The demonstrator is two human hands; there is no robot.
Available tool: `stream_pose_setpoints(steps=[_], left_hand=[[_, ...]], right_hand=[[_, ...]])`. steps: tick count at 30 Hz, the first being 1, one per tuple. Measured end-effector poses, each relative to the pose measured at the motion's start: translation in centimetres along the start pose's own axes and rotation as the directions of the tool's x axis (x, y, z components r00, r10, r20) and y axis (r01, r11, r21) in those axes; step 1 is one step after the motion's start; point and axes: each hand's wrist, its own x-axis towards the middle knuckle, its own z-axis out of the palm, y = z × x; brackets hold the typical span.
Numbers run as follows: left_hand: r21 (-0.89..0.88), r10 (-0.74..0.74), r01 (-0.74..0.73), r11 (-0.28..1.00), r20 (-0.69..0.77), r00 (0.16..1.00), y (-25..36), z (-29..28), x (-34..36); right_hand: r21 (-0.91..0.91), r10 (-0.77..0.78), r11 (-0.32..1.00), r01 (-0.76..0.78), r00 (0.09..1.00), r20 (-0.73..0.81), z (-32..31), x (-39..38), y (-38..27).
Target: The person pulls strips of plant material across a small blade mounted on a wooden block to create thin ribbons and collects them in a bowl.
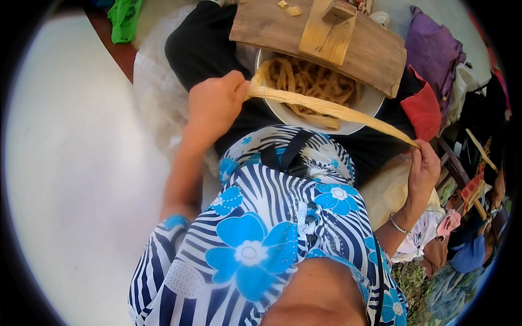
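Tan strip [326, 107]: hold flat and evenly taut above white bowl [350, 129], left hand [216, 103] and right hand [425, 169] apart, clamped on it.

Your left hand [217, 103] grips a tan strip [331, 110] in a fist while your right hand [424, 165] pinches it farther along, stretched above a white bowl [374, 100] of tangled strips [321, 81]. A wooden board [261, 27] covers the bowl's far edge.
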Motion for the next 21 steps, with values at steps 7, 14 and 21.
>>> stream_pose_setpoints(steps=[7, 14, 21], left_hand=[[-0.305, 0.716, -0.751, 0.585, -0.239, 0.655, 7.6, 4.1, 2.7], [-0.485, 0.57, -0.432, 0.76, 0.179, 0.802, 8.1, 5.7, 6.3], [-0.593, 0.503, -0.373, 0.714, 0.063, 0.862, 7.5, 5.3, 7.6]], right_hand=[[0.557, -0.151, 0.83, -0.032, 0.948, 0.279, 5.9, 1.8, -9.3], [0.554, -0.236, 0.829, -0.075, 0.852, 0.468, 7.4, 5.2, -7.8], [0.655, -0.132, 0.746, -0.117, 0.939, 0.318, 8.2, 6.5, -6.9]])
